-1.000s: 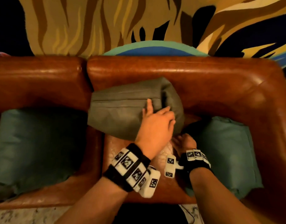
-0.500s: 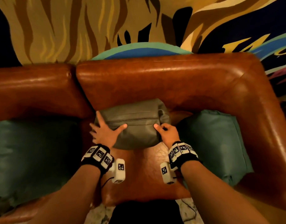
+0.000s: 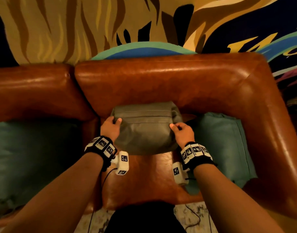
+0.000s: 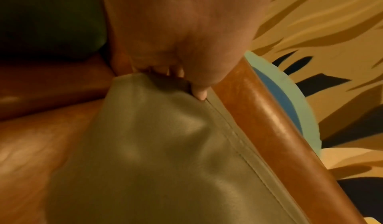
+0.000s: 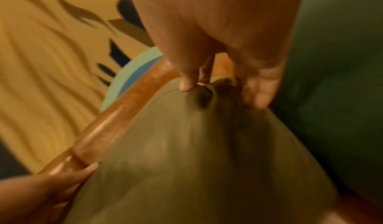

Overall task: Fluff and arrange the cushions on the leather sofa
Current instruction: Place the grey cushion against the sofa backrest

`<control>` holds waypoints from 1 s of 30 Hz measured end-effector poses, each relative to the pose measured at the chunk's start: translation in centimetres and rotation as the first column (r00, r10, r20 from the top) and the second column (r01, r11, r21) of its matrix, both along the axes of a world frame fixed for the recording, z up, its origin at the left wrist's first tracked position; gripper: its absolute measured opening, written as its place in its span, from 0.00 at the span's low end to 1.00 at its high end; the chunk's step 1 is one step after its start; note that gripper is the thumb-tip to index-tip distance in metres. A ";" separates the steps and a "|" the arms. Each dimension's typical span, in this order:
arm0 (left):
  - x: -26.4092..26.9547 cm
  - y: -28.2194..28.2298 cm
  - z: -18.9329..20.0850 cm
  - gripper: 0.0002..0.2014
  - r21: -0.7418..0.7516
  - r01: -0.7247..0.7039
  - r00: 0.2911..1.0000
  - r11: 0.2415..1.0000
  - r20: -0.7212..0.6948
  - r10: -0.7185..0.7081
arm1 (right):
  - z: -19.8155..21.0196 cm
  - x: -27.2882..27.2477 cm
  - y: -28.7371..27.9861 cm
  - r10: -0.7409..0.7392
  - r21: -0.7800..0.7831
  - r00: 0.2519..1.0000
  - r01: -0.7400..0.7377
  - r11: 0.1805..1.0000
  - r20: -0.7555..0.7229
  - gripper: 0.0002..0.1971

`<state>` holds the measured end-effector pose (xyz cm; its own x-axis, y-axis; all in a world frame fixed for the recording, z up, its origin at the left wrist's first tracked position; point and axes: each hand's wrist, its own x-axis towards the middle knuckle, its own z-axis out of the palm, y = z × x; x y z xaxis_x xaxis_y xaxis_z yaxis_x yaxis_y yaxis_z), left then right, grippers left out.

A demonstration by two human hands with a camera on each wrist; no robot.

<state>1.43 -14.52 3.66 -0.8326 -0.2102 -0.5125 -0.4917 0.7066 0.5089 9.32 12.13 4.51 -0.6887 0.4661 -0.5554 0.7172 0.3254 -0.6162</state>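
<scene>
Both hands, left hand (image 3: 110, 130) and right hand (image 3: 183, 133), pinch the top corners of the grey-green leather cushion (image 3: 144, 132), propped against the brown leather sofa (image 3: 161, 81) back at 12 o'clock. Tug the corners outward evenly, then settle it upright and centred.

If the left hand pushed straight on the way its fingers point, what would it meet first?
Most likely the sofa backrest: the left hand grips the grey cushion by its upper corner, just in front of the backrest; depth is unclear.

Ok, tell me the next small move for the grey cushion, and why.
Probably let go and pat it square. The left hand and right hand grip the upper corners of the grey cushion, which already stands against the sofa back between the teal cushions.
</scene>
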 end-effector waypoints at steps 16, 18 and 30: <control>3.0 -7.5 1.6 0.12 0.447 0.021 0.999 0.894 -0.048 0.001 | 4.1 -5.0 -11.3 0.617 0.414 0.784 -0.583 0.699 0.063 0.18; 4.3 -11.5 2.0 0.10 0.425 -0.060 0.993 0.903 -0.064 0.096 | 4.0 -5.4 -14.8 0.677 0.343 0.735 -0.647 0.681 0.040 0.19; 18.4 -43.6 5.7 0.08 0.336 -0.727 0.618 0.598 -0.059 0.784 | 6.2 -3.1 -49.8 0.954 0.191 0.192 -0.952 0.238 -0.232 0.21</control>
<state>19.86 -58.13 9.32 -0.5147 -0.6942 -0.5031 -0.6655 -0.0465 0.7449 6.26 -37.65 10.73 -0.7079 -0.6481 -0.2809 -0.3187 0.6479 -0.6918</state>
